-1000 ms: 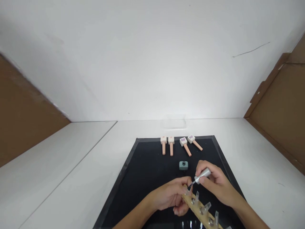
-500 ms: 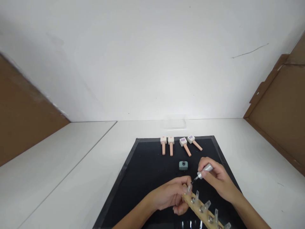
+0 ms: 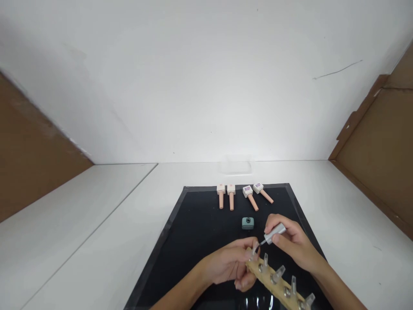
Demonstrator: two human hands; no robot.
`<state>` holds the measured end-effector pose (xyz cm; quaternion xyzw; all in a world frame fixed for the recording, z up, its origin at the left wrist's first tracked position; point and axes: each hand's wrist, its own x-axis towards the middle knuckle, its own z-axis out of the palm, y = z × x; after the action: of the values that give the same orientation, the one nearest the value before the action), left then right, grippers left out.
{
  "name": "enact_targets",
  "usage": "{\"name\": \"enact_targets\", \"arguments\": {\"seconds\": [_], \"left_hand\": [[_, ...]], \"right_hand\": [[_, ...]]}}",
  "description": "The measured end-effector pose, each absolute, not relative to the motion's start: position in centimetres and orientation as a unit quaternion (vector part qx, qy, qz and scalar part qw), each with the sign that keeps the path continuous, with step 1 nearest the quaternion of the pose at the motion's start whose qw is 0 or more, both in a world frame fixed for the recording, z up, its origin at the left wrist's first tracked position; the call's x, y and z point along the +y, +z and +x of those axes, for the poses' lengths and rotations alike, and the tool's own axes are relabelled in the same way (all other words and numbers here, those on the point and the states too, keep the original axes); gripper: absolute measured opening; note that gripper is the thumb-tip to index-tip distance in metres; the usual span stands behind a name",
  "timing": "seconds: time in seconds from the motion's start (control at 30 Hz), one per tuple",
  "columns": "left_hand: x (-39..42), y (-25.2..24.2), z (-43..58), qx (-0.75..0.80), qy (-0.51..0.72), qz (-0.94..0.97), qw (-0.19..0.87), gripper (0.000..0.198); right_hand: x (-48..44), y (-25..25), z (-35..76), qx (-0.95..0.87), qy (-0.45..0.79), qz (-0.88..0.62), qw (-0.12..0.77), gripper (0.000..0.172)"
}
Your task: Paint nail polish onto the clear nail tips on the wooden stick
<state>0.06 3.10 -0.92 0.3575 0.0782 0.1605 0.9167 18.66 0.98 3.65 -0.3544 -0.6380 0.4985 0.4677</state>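
My left hand (image 3: pixel 230 263) is closed on the far end of a wooden strip (image 3: pixel 271 282), which carries several clear nail tips (image 3: pixel 278 274) standing up on round metal bases. Between finger and thumb of my right hand (image 3: pixel 292 243) is a nail polish brush (image 3: pixel 275 234) with a silver handle. Its dark bristles touch the farthest nail tip, beside my left fingers. Beyond the hands, a teal polish bottle (image 3: pixel 248 223) stands uncapped on the black mat.
Several white bottles with peach caps lie along the back of the black mat (image 3: pixel 200 215), among them one at the left (image 3: pixel 221 196) and one at the right (image 3: pixel 263 192). Behind them sits a clear tray (image 3: pixel 237 168) near the white wall. Brown cardboard panels (image 3: pixel 374 137) flank both sides.
The brush has moved slightly left and down, so its bristles now lie against the farthest nail tip. The wooden strip has shifted a little in my left hand.
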Motion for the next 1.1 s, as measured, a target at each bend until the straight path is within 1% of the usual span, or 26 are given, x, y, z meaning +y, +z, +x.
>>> {"name": "enact_targets", "arguments": {"seconds": [0.1, 0.23, 0.3, 0.43, 0.53, 0.63, 0.73, 0.9, 1.0, 1.1], "left_hand": [[3.1, -0.7, 0.1, 0.086, 0.16, 0.358, 0.916, 0.025], [3.2, -0.7, 0.1, 0.09, 0.153, 0.358, 0.917, 0.027], [3.2, -0.9, 0.1, 0.092, 0.154, 0.36, 0.916, 0.027], [3.2, -1.0, 0.0, 0.087, 0.162, 0.362, 0.914, 0.027], [3.2, -1.0, 0.0, 0.092, 0.159, 0.363, 0.914, 0.028], [3.2, -1.2, 0.0, 0.095, 0.153, 0.36, 0.915, 0.029], [3.2, -1.4, 0.0, 0.087, 0.155, 0.359, 0.916, 0.025], [3.2, -1.7, -0.1, 0.066, 0.159, 0.364, 0.916, 0.023], [3.3, -1.8, -0.2, 0.067, 0.152, 0.363, 0.917, 0.024], [3.3, -1.8, -0.2, 0.082, 0.145, 0.359, 0.918, 0.023]], "right_hand": [[0.9, 3.6, 18.7, -0.635, 0.499, -0.345, 0.477, 0.033], [0.8, 3.8, 18.4, -0.649, 0.523, -0.312, 0.456, 0.035], [0.9, 3.9, 18.3, -0.645, 0.524, -0.327, 0.451, 0.034], [1.0, 3.6, 18.4, -0.618, 0.499, -0.378, 0.475, 0.034], [1.0, 3.4, 18.5, -0.62, 0.503, -0.355, 0.486, 0.035], [0.8, 3.4, 18.4, -0.63, 0.522, -0.334, 0.468, 0.036], [0.9, 3.3, 18.2, -0.612, 0.521, -0.371, 0.466, 0.035], [1.4, 2.5, 18.4, -0.572, 0.489, -0.419, 0.508, 0.034], [1.4, 2.4, 18.5, -0.582, 0.492, -0.389, 0.518, 0.037], [1.2, 2.8, 18.4, -0.605, 0.517, -0.356, 0.489, 0.039]]}}
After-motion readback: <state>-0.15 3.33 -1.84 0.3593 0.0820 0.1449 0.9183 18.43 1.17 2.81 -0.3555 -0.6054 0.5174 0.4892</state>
